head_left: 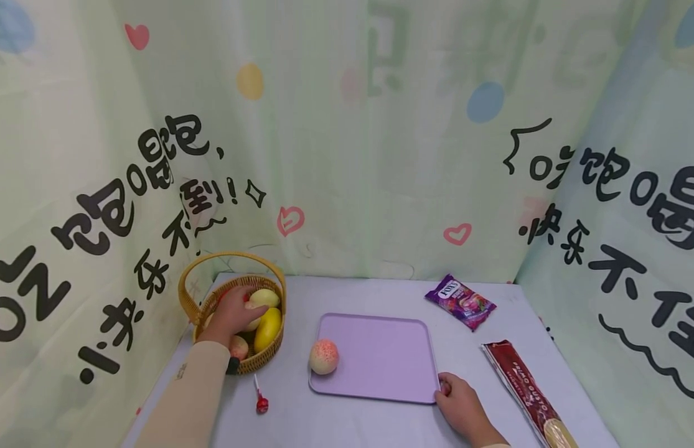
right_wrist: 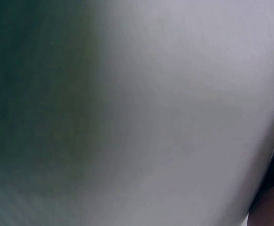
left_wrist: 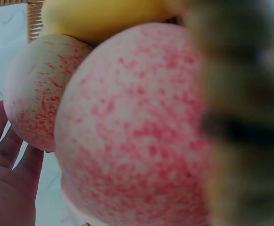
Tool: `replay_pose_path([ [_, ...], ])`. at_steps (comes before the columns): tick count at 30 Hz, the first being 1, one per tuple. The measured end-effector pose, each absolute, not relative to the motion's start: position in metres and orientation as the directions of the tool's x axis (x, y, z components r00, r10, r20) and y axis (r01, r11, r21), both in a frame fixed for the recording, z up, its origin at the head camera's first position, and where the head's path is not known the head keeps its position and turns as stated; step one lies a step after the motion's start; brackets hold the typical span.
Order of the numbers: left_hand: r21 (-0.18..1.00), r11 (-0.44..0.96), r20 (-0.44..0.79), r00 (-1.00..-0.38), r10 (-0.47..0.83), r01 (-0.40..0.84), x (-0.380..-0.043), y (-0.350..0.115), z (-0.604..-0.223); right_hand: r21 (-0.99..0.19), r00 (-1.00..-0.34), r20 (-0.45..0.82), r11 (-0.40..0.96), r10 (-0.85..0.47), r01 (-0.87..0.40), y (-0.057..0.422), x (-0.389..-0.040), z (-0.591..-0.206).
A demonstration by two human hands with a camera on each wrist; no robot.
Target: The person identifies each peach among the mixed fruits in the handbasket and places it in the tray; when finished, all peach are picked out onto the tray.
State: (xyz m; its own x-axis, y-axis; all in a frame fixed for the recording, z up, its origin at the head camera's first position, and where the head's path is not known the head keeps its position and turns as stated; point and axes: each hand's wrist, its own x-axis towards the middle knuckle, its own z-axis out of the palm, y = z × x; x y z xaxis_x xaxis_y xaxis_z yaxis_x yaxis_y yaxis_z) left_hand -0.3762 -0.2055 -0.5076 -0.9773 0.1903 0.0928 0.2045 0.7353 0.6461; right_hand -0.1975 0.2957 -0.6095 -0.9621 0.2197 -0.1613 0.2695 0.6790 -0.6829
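Note:
In the head view, my left hand (head_left: 231, 316) reaches into a wicker basket (head_left: 264, 359) of fruit at the left. Its fingers look extended beside a speckled peach (left_wrist: 42, 89) in the left wrist view. Another pink-speckled peach (left_wrist: 137, 136) fills the middle there. The basket also holds a long yellow fruit (head_left: 268, 330), a pale yellow fruit (head_left: 265, 298) and a peach (head_left: 238, 348) under the wrist. With thumb and fingers, my right hand (head_left: 463, 406) grips the near right corner of a purple tray (head_left: 380, 358). A peach (head_left: 324, 356) sits at the tray's left edge.
A red lollipop (head_left: 261, 404) lies in front of the basket. Right of the tray are a purple candy bag (head_left: 460, 302) and a long dark-red packet (head_left: 528, 392). The basket's tall handle (head_left: 184, 298) arches over it. Printed curtains (head_left: 347, 155) surround the white table.

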Motion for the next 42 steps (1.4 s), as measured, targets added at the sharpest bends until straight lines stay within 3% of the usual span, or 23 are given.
replay_pose_path([
  [15,0.604,0.786,0.012,-0.987,0.161,0.136,-0.376,-0.211,-0.521,-0.68,-0.963,-0.155,0.683,0.221,0.267,0.296,-0.199,-0.611],
  [42,0.531,0.833,-0.062,-0.973,0.222,0.156,-0.38,-0.209,-0.528,-0.676,-0.965,-0.148,0.689,0.219,0.26,0.295,-0.197,-0.611],
])
